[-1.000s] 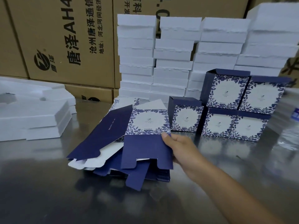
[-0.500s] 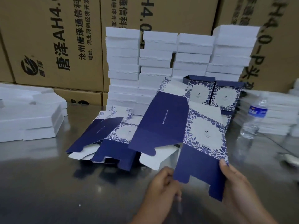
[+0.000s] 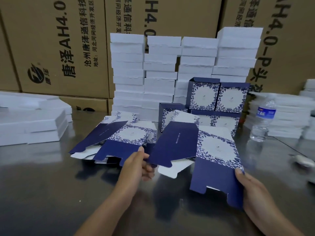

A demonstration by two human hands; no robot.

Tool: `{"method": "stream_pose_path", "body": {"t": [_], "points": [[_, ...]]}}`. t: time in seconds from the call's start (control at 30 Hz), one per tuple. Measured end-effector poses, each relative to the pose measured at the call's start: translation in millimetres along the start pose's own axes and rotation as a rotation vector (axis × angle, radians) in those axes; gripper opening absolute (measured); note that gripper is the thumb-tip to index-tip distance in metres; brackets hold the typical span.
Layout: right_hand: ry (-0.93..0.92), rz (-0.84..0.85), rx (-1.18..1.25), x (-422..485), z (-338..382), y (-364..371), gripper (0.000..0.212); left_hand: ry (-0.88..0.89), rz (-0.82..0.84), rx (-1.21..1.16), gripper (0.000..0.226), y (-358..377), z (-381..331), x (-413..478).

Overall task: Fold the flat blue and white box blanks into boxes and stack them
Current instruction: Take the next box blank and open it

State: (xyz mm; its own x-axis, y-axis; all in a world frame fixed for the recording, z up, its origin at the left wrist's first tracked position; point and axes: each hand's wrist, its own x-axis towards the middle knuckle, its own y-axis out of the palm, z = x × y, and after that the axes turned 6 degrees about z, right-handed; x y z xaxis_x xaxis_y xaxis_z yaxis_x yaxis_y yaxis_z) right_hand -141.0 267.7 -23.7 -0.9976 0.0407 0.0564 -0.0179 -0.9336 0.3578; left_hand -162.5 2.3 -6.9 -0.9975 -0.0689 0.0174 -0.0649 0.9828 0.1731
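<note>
I hold one flat blue and white box blank (image 3: 201,150) above the metal table (image 3: 42,184). My right hand (image 3: 252,189) grips its lower right edge, thumb on top. My left hand (image 3: 138,166) pinches its dark blue left flap. A pile of flat blanks (image 3: 119,140) lies on the table to the left of the held one. Behind it, folded blue and white boxes (image 3: 218,97) stand stacked in two rows, partly hidden by the held blank.
Stacks of white foam trays (image 3: 162,74) stand behind the boxes, with more at the left (image 3: 30,123) and right (image 3: 289,116). A clear water bottle (image 3: 263,120) stands at the right. Brown cartons (image 3: 59,48) line the back.
My right hand has lifted one blank off the pile and carried it right and toward me. My left hand came into view and took hold of its left flap.
</note>
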Motion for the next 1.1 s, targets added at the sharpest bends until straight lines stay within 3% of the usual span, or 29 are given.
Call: {"method": "stream_pose_path", "body": {"t": [0.2, 0.4, 0.77, 1.1], "points": [[0.015, 0.043, -0.119, -6.3, 0.3, 2.2, 0.028, 0.057, -0.025, 0.361, 0.045, -7.1, 11.4, 2.4], [0.017, -0.123, -0.237, -10.1, 5.1, 3.3, 0.024, 0.015, 0.086, 0.315, 0.055, -8.3, 11.7, 0.6], [-0.021, -0.156, -0.299, -4.9, 0.7, -4.8, 0.037, 0.024, 0.227, 0.215, 0.042, -8.2, 12.8, -0.1], [-0.099, -0.012, -0.468, -6.6, -5.4, -2.9, 0.038, 0.116, 0.012, 0.274, 0.050, -4.6, 16.3, 3.3]]}}
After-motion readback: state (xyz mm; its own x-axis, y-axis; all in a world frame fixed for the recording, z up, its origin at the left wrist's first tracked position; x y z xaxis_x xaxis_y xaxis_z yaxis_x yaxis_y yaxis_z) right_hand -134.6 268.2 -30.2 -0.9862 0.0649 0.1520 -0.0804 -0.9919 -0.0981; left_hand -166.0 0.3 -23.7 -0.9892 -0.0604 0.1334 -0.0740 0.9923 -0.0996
